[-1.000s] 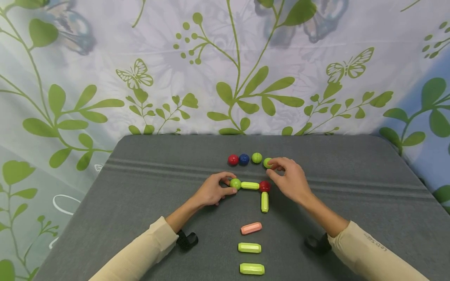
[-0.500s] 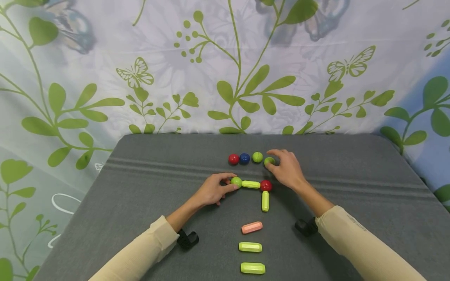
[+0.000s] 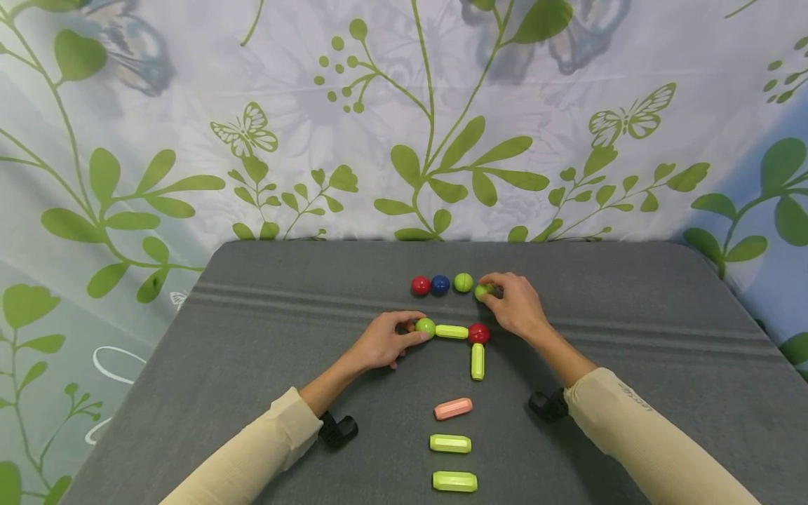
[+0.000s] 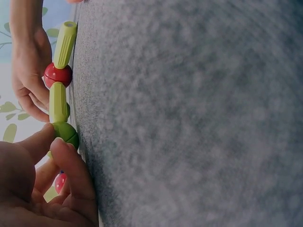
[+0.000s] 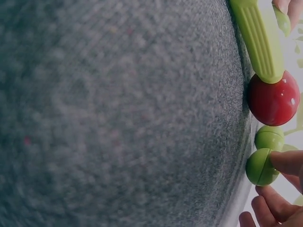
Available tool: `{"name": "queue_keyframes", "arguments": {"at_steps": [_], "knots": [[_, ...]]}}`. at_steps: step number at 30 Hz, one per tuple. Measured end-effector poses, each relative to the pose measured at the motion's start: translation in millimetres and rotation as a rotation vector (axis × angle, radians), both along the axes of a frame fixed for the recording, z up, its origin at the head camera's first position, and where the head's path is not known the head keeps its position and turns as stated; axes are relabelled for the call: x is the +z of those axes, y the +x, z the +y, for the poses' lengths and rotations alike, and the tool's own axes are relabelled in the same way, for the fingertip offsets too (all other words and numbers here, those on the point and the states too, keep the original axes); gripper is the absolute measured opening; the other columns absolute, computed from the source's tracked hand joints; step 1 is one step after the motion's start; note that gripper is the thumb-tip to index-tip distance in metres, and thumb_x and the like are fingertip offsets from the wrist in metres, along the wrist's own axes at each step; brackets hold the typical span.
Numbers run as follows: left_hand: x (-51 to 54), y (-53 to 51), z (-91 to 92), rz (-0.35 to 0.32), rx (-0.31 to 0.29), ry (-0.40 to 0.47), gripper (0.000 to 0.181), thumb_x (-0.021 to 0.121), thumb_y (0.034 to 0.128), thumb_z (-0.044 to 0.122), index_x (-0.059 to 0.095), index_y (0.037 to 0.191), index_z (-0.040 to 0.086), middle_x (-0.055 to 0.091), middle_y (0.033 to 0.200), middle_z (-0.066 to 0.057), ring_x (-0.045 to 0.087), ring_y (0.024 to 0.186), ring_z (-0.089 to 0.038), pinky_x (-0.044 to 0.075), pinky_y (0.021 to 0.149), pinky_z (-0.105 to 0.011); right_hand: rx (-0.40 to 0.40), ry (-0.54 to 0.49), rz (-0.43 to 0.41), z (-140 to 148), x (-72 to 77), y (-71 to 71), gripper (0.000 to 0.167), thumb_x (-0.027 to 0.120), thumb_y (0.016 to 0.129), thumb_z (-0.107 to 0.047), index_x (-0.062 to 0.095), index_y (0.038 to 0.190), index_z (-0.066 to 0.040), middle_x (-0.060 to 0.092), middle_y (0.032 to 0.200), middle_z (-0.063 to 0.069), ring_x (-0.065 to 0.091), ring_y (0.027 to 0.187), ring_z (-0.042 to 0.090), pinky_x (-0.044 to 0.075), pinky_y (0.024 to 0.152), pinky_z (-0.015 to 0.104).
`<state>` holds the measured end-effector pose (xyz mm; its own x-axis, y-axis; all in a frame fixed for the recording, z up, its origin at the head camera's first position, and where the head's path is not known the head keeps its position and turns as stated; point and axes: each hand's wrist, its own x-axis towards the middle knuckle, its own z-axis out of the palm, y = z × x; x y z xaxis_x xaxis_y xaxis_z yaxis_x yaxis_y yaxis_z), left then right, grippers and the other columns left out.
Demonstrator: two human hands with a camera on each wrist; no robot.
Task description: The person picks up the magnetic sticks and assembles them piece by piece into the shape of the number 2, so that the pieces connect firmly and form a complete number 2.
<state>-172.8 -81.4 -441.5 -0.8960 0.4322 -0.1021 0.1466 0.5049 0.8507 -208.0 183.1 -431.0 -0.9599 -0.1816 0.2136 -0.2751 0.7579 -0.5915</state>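
Observation:
My left hand pinches a green ball between thumb and fingers. That ball joins a yellow-green ribbed rod, whose other end meets a red ball. A second yellow-green rod runs from the red ball toward me. Behind this chain, my right hand pinches another green ball, the rightmost of a row; the right wrist view shows thumb and fingers on this green ball. In the left wrist view, fingers grip the chain's end green ball.
To the left of my right hand lie a loose green ball, a blue ball and a red ball. Nearer me are a pink rod and two yellow-green rods. Grey cloth covers the table; a patterned curtain hangs behind.
My right hand has shifted slightly left and back, and its fingers have closed around the rightmost green ball. My left hand keeps holding its green ball in place.

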Motion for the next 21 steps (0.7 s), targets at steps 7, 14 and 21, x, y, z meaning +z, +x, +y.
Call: {"name": "queue_keyframes", "arguments": {"at_steps": [7, 14, 21], "knots": [[-0.2, -0.5, -1.3, -0.001, -0.004, 0.004, 0.037, 0.067, 0.0967, 0.021, 0.062, 0.131, 0.011, 0.058, 0.100, -0.004, 0.053, 0.058, -0.013, 0.048, 0.042, -0.031, -0.004, 0.003, -0.003, 0.2, -2.4, -0.4, 0.024, 0.070, 0.091, -0.006, 0.070, 0.115, 0.000, 0.065, 0.109, 0.023, 0.057, 0.103, 0.040, 0.043, 0.087, 0.056], [0.5, -0.5, -0.9, -0.001, -0.008, 0.012, 0.036, 0.067, 0.0962, 0.020, 0.063, 0.131, 0.011, 0.058, 0.099, -0.004, 0.053, 0.058, -0.013, 0.048, 0.042, -0.031, -0.011, -0.008, 0.030, 0.4, -3.2, 2.4, 0.024, 0.071, 0.091, -0.007, 0.070, 0.113, 0.000, 0.065, 0.108, 0.022, 0.057, 0.101, 0.039, 0.043, 0.086, 0.055], [0.4, -0.3, -0.7, -0.003, -0.011, 0.021, 0.036, 0.067, 0.0964, 0.019, 0.062, 0.131, 0.010, 0.058, 0.099, -0.004, 0.053, 0.059, -0.013, 0.049, 0.042, -0.032, -0.015, -0.028, 0.070, -0.3, 1.6, 10.8, 0.026, 0.072, 0.091, -0.009, 0.069, 0.115, 0.000, 0.065, 0.108, 0.020, 0.056, 0.100, 0.036, 0.042, 0.085, 0.054]]}}
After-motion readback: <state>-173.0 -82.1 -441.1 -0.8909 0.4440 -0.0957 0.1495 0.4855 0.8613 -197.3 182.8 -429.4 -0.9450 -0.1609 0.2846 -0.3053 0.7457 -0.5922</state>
